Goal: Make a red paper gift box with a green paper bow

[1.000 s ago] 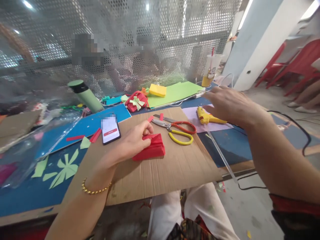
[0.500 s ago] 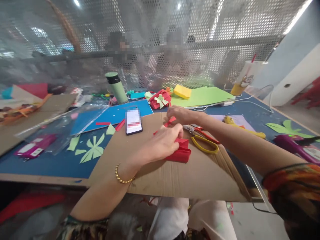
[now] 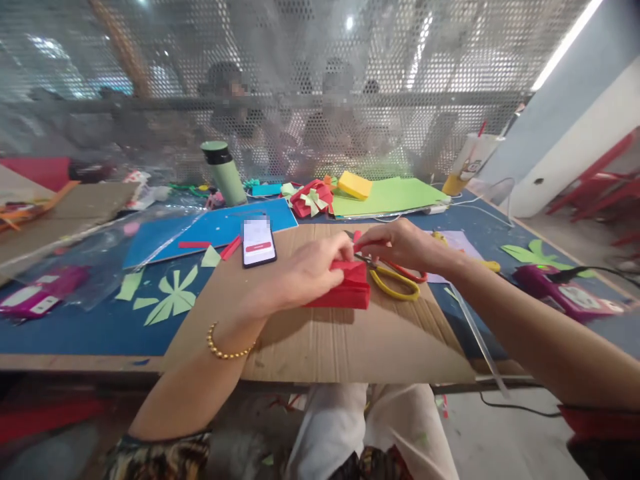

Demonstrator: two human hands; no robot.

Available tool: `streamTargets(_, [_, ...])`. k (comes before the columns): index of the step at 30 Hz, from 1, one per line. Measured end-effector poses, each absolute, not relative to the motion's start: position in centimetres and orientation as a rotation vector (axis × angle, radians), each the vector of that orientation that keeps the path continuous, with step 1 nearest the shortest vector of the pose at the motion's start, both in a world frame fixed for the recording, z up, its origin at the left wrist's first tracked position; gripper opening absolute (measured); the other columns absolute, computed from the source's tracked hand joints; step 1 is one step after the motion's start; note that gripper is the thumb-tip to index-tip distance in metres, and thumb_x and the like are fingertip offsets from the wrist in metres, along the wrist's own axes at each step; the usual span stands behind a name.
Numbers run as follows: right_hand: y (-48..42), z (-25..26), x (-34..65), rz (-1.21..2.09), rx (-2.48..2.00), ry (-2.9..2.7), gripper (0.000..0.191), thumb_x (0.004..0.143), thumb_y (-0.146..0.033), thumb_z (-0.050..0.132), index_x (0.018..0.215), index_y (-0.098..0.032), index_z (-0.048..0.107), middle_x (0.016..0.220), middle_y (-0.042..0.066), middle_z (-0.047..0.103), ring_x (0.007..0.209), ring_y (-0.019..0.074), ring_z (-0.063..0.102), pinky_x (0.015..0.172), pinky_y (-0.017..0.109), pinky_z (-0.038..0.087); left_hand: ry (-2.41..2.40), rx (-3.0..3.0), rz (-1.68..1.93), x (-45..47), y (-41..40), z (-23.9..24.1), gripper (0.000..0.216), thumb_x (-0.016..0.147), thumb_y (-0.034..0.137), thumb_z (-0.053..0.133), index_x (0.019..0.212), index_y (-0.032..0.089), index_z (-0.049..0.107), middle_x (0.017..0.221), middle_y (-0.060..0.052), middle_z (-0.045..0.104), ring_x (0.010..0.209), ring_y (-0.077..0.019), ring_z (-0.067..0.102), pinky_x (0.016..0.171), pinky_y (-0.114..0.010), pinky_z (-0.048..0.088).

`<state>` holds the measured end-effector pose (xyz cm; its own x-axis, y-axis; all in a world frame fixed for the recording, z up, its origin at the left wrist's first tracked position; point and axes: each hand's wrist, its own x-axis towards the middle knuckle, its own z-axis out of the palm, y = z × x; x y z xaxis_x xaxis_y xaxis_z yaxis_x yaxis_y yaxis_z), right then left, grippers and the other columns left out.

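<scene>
My left hand point(image 3: 320, 267), with a gold bead bracelet at the wrist, is closed on a folded red paper box point(image 3: 345, 293) standing on the cardboard. The palm covers the box's left part. Fingers of my right hand point(image 3: 403, 243) are pinched together just beyond the box, at a narrow red paper strip point(image 3: 357, 237). The fingertips partly hide that strip. Scissors with a yellow and an orange-red handle point(image 3: 397, 287) lie right of the box, beneath my right hand, their blades partly hidden.
A phone point(image 3: 259, 250) lies left on the cardboard point(image 3: 300, 347). Light green paper petals point(image 3: 175, 297) are farther left. Behind stand a green flask point(image 3: 225, 177), a red paper piece with a pale bow point(image 3: 311, 199), a yellow block point(image 3: 355, 185) and a drink cup point(image 3: 465, 167). A purple device point(image 3: 560, 293) sits right.
My right hand has come down and to the right, nearer the box's far right side. My left hand stays on the red paper box. The whole view has shifted slightly.
</scene>
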<state>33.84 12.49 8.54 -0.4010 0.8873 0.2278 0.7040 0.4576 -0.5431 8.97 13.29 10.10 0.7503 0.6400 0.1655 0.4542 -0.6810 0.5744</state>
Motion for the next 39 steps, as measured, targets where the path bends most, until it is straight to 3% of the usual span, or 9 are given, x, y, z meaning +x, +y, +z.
streamTargets(4, [10.8, 8.2, 33.3, 0.461, -1.303, -2.098, 0.025, 0.093, -0.028, 0.066, 0.114, -0.021, 0.077, 0.074, -0.001, 0.076, 0.068, 0.0157, 0.068, 0.069, 0.028, 0.046, 0.890, 2.238, 0.602, 8.5, 15.1, 10.3, 0.019, 0.081, 0.015, 0.059, 0.099, 0.021, 0.061, 0.087, -0.001, 0.075, 0.077, -0.0167, 0.069, 0.063, -0.027, 0.047])
streamTargets(7, [10.2, 8.2, 32.8, 0.502, -1.216, -2.038, 0.018, 0.091, -0.028, 0.067, 0.107, -0.020, 0.071, 0.072, -0.003, 0.072, 0.066, 0.0139, 0.066, 0.070, 0.027, 0.047, 0.903, 2.105, 0.588, 8.4, 15.6, 10.5, 0.021, 0.079, 0.019, 0.061, 0.100, 0.021, 0.061, 0.084, -0.002, 0.077, 0.073, -0.0170, 0.071, 0.059, -0.025, 0.048])
streamTargets(11, [10.2, 7.9, 32.8, 0.892, -1.050, -1.879, 0.017, 0.089, -0.037, 0.072, 0.094, -0.020, 0.069, 0.077, -0.001, 0.072, 0.067, 0.0136, 0.068, 0.067, 0.027, 0.052, 0.913, 2.106, 0.576, 8.5, 15.7, 10.2, 0.026, 0.077, 0.021, 0.062, 0.103, 0.021, 0.062, 0.088, -0.003, 0.079, 0.073, -0.0167, 0.071, 0.060, -0.025, 0.050])
streamTargets(15, [10.0, 7.6, 33.5, 1.236, -0.906, -1.838, 0.030, 0.084, -0.039, 0.085, 0.104, -0.019, 0.073, 0.101, 0.005, 0.079, 0.089, 0.0170, 0.076, 0.084, 0.033, 0.061, 0.926, 2.158, 0.553, 8.6, 15.6, 10.0, 0.029, 0.076, 0.019, 0.060, 0.104, 0.021, 0.062, 0.088, -0.002, 0.080, 0.075, -0.0169, 0.071, 0.063, -0.026, 0.049])
streamTargets(19, [9.7, 7.5, 34.1, 1.360, -0.858, -1.784, 0.035, 0.089, -0.047, 0.086, 0.108, -0.019, 0.079, 0.100, 0.005, 0.080, 0.092, 0.0175, 0.077, 0.090, 0.035, 0.062, 0.903, 2.154, 0.515, 8.6, 15.5, 10.3, 0.030, 0.076, 0.017, 0.058, 0.105, 0.021, 0.061, 0.081, 0.000, 0.077, 0.072, -0.0161, 0.069, 0.064, -0.026, 0.048])
streamTargets(23, [10.0, 7.2, 34.5, 1.226, -0.839, -1.817, 0.037, 0.090, -0.055, 0.084, 0.102, -0.020, 0.087, 0.095, 0.006, 0.079, 0.088, 0.0166, 0.072, 0.087, 0.036, 0.062, 0.872, 2.144, 0.509, 8.5, 15.5, 10.4, 0.033, 0.076, 0.017, 0.058, 0.108, 0.020, 0.063, 0.079, 0.000, 0.075, 0.068, -0.0146, 0.065, 0.060, -0.024, 0.045])
streamTargets(28, [10.3, 6.9, 34.4, 1.015, -0.704, -1.850, 0.026, 0.087, -0.053, 0.089, 0.096, -0.029, 0.091, 0.109, 0.007, 0.080, 0.109, 0.0193, 0.069, 0.101, 0.038, 0.057, 0.843, 2.155, 0.514, 8.6, 15.5, 10.2, 0.036, 0.075, 0.017, 0.058, 0.111, 0.020, 0.064, 0.078, 0.001, 0.074, 0.066, -0.0145, 0.064, 0.058, -0.024, 0.044])
streamTargets(34, [9.9, 6.3, 33.0, 1.182, -0.776, -1.581, 0.030, 0.078, -0.048, 0.097, 0.089, -0.023, 0.086, 0.082, 0.001, 0.078, 0.076, 0.0144, 0.068, 0.075, 0.030, 0.058, 0.825, 2.104, 0.523, 8.7, 15.1, 10.1, 0.043, 0.074, 0.014, 0.057, 0.116, 0.019, 0.066, 0.080, 0.000, 0.074, 0.067, -0.0144, 0.066, 0.057, -0.023, 0.045])
streamTargets(39, [9.6, 6.3, 32.1, 1.154, -0.804, -1.456, 0.038, 0.074, -0.053, 0.098, 0.082, -0.021, 0.079, 0.080, 0.000, 0.075, 0.071, 0.0119, 0.066, 0.070, 0.027, 0.055, 0.823, 2.111, 0.547, 8.9, 14.9, 10.2, 0.048, 0.073, 0.009, 0.056, 0.119, 0.018, 0.068, 0.070, 0.005, 0.066, 0.061, -0.0117, 0.061, 0.054, -0.021, 0.041])
